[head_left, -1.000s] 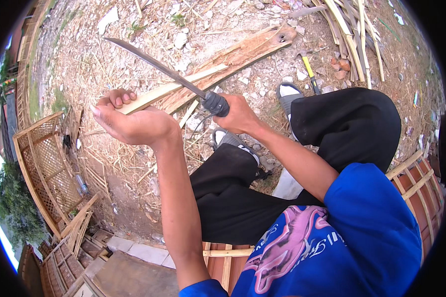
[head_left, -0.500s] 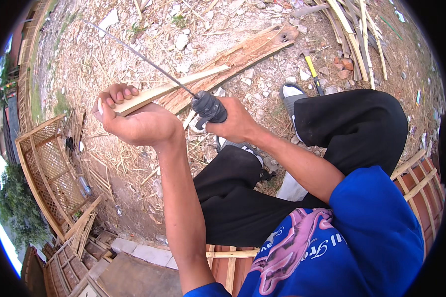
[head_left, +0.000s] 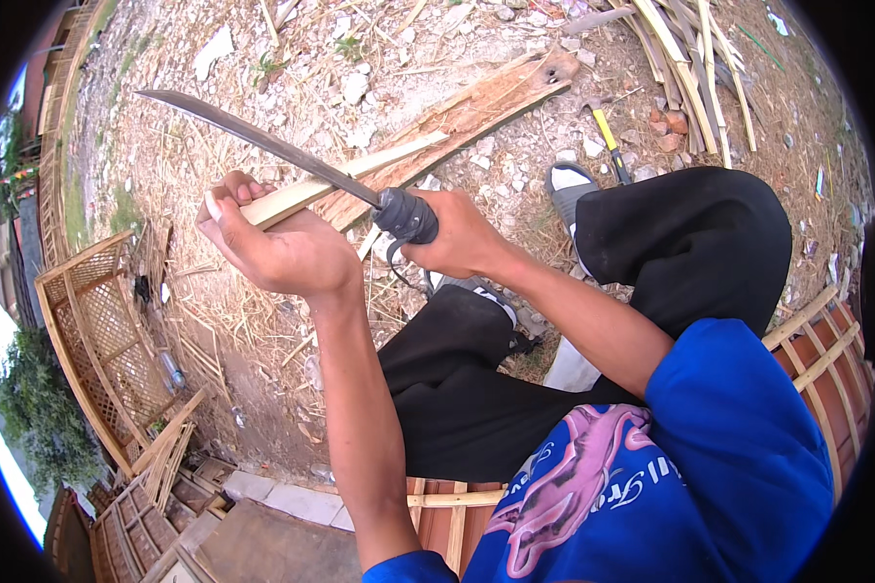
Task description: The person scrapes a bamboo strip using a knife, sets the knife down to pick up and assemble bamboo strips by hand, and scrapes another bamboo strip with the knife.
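Note:
My left hand [head_left: 287,248] is closed around the near end of a pale wooden strip [head_left: 399,154], its palm turned up. The strip's far end lies over a weathered wooden plank [head_left: 501,105] on the ground. In my right hand [head_left: 462,233] is a machete [head_left: 248,141], gripped by its black wrapped handle. Its long blade points to the far left with the flat side showing and crosses above the strip near the handle. Whether the blade touches the wood, I cannot tell.
Beyond my right foot lies a hammer [head_left: 608,136] with a yellow handle. Several thin strips [head_left: 688,73] are heaped at the far right, beside broken bricks [head_left: 668,126]. A lattice panel [head_left: 97,340] stands at the left. Stones and straw litter the ground.
The machete has turned, so its blade shows its broad side instead of a thin edge. My left hand and the near end of the strip have shifted slightly right.

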`<state>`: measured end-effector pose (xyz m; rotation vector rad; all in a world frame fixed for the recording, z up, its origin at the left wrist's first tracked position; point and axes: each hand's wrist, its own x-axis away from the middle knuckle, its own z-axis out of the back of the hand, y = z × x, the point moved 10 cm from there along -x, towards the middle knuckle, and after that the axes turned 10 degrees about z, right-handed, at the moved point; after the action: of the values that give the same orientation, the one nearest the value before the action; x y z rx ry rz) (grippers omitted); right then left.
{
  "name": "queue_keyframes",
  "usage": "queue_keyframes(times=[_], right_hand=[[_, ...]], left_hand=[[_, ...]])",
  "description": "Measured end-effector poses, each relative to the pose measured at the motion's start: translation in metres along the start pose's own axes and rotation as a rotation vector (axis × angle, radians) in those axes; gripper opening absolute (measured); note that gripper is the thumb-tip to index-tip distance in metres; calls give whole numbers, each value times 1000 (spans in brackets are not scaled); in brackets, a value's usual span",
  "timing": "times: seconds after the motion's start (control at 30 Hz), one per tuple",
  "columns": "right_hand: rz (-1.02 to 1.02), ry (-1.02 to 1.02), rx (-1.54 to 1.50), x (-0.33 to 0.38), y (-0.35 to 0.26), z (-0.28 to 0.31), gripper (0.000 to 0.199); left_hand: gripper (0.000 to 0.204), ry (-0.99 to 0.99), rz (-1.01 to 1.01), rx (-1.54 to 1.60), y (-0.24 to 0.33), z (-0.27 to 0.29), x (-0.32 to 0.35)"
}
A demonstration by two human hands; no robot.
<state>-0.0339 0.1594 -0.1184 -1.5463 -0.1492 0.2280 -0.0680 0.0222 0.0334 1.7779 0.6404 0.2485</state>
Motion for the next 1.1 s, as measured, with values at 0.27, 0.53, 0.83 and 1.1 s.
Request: queue_keyframes(times=[0.27,0.53,0.83,1.1], right_hand=[[1,-50,48,2,1,-4,31],[160,-52,-42,1,-47,-9,35],[-261,-4,221,19,63,24,32],[32,12,-33,4,-13,-4,31]], left_hand=[[27,-42,-40,-99,-1,18,-1],[30,-58,-82,-79,2,23,-5],[27,-80,-52,-82,-1,7,-9],[29,-34,-128,-177,3,12,-10]])
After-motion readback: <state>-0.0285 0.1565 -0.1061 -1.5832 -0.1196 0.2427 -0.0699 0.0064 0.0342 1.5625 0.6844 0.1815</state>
